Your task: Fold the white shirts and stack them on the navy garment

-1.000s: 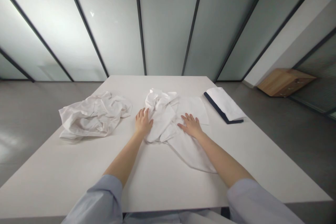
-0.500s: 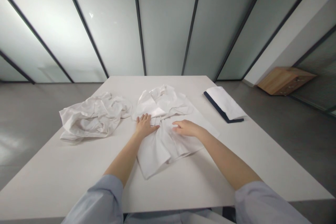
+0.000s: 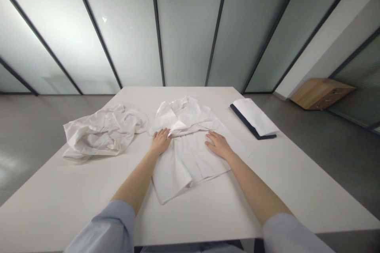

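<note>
A white cloth garment lies in front of me, its near part spread fairly flat and its far part bunched in folds. On its left edge rests my left hand, palm down with the fingers stretched out. My right hand lies on the right part of the same garment, fingers spread. Neither hand grips anything. The exact kind of garment cannot be made out. Left of it sits a second crumpled white cloth, apart from both hands.
A folded white cloth lies on a folded dark blue one near the right edge of the white table. Beyond the table are frosted glass panels. A wooden cabinet stands on the floor at the right.
My right hand has moved to the right over the garment and flattened, and the hands are wider apart. The gathered folds between them have smoothed out. My left hand has barely shifted.
</note>
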### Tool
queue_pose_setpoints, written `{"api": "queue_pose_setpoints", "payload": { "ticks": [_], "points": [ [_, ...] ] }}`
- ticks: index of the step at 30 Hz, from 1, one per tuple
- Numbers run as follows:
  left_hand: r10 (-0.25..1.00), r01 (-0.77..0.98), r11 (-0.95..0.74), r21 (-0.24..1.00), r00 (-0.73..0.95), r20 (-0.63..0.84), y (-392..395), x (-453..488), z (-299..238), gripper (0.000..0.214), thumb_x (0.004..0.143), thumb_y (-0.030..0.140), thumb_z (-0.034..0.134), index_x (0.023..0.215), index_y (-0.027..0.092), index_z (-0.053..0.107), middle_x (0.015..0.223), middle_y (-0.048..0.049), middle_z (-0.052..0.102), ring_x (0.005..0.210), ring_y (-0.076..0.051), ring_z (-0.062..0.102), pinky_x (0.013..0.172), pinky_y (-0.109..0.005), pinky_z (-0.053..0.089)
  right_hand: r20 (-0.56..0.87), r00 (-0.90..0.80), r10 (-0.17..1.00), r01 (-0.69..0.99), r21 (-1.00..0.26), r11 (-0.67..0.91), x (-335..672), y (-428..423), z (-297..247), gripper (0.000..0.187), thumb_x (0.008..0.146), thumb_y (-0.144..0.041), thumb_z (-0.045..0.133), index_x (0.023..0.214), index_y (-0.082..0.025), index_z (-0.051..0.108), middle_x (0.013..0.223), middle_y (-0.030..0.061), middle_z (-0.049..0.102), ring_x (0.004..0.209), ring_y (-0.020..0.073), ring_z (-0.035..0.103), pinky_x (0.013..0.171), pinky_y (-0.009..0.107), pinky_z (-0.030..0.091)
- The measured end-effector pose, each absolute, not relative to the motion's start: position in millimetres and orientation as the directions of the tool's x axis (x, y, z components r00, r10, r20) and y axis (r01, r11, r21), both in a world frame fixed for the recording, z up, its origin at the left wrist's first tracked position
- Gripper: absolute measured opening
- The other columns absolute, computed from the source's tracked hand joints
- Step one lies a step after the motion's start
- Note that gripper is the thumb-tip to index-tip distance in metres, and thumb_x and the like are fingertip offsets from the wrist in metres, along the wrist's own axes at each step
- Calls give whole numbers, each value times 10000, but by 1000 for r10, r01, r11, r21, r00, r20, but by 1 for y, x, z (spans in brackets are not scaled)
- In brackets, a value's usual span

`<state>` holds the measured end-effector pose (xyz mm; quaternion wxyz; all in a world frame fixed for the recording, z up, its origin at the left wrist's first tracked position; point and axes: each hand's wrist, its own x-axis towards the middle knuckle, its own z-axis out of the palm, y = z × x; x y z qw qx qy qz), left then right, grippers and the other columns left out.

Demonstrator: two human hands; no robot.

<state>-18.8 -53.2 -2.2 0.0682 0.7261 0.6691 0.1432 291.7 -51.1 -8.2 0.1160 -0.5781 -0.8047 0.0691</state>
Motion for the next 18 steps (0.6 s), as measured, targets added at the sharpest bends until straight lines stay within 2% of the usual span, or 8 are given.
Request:
{"api": "queue_pose_setpoints", "payload": {
  "ticks": [5,11,15,18],
  "points": [
    [988,929,-106,355,60,140,-51,-20,-1,454,980,419,296,1320,236,536,1421,-70,515,1346,-219,414,1122,-433,286,120,-307,944,914,-240,328,293,-50,-10,450,905,-376,481,1309,-195,561,1476,98,436,1368,232,375,1114,411,300],
    [990,898,-93,430,36,139,-46,-25,-6,470,981,308,228,1307,239,559,1388,-33,550,1331,-186,431,1128,-409,291,130,-306,943,916,-229,328,293,-48,-13,441,902,-385,484,1297,-207,570,1466,98,448,1359,243,387,1105,420,310],
    [986,911,-119,394,63,152,-46,-25,-3,462,900,211,333,1291,204,578,1378,-54,556,1299,-211,466,1111,-390,327,130,-310,942,919,-213,332,292,-48,-12,439,905,-383,476,1294,-202,570,1466,100,448,1351,241,396,1095,411,322],
    [976,925,-167,343,106,190,-50,-20,2,564,818,134,404,1370,186,502,1418,-74,513,1307,-234,452,1096,-385,346,122,-307,944,920,-215,327,291,-49,-10,445,909,-384,471,1303,-196,559,1472,104,438,1356,247,387,1097,415,315]
  ]
}}
